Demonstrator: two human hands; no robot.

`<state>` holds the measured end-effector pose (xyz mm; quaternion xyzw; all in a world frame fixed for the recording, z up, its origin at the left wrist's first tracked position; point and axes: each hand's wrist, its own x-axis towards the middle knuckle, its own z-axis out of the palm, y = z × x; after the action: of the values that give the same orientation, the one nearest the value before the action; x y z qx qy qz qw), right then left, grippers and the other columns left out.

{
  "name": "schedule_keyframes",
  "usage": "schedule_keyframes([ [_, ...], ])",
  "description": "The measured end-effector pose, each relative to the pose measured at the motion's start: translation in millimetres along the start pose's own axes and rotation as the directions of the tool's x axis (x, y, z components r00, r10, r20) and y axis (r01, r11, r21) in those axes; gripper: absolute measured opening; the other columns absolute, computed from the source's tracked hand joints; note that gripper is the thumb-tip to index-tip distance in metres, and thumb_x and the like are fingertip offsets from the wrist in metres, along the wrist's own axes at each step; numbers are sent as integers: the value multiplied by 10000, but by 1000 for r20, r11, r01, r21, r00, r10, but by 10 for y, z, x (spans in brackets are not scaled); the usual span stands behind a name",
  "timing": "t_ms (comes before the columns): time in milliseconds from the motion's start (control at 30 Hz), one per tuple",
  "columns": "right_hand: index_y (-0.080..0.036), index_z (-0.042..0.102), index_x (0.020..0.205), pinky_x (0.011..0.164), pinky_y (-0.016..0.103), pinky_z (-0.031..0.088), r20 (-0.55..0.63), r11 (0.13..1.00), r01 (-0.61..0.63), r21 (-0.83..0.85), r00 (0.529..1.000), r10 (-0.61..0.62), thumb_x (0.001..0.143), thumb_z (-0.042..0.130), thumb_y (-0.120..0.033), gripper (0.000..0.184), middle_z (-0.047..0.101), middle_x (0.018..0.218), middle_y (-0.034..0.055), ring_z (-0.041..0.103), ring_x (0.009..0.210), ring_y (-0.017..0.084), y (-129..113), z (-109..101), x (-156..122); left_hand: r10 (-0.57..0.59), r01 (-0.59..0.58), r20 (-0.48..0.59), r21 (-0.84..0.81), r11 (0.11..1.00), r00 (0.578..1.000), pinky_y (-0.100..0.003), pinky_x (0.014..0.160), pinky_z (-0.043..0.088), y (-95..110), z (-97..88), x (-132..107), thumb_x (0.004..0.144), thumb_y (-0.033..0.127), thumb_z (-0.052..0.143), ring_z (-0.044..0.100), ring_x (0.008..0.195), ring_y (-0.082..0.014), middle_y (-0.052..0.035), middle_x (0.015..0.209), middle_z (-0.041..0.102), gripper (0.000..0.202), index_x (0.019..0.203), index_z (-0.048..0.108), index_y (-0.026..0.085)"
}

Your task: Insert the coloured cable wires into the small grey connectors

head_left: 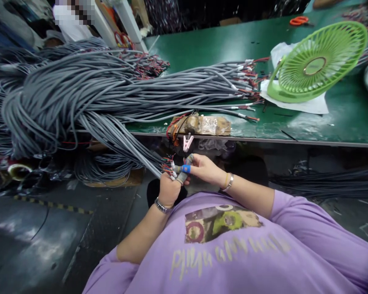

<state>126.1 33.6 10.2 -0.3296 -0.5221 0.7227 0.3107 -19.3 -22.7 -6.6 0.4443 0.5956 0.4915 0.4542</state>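
Note:
My left hand point(169, 191) is closed around the end of a bundle of grey cables point(145, 158), just in front of the bench edge. White labels and thin red, black and other coloured wires point(167, 166) stick out above that fist. My right hand point(206, 168) meets it from the right, fingers pinched together at the wire ends. Blue tape point(186, 168) and greyish wrapping cover some of the fingers. Exactly which wire the right fingers hold is partly hidden. Just beyond the hands, a pale pink clip point(188, 143) hangs at the bench edge.
A large pile of grey cables point(110, 87) lies across the green bench point(202, 45), stripped ends to the right. A wooden block point(214, 125) with wires sits at the front edge. At right stand a green fan point(319, 65) and orange scissors point(299, 20). Coiled cables point(106, 167) lie below the bench.

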Motion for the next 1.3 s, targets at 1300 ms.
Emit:
schedule_keyframes([
  [1300, -158, 574, 749, 536, 239, 344, -119, 986, -1, 165, 993, 22, 667, 774, -462, 373, 556, 619, -23, 458, 554, 84, 126, 67, 108, -55, 51, -27, -115, 992, 998, -213, 481, 476, -15, -46, 3, 775, 432, 682, 637, 505, -124, -41, 641, 708, 300, 702, 646, 144],
])
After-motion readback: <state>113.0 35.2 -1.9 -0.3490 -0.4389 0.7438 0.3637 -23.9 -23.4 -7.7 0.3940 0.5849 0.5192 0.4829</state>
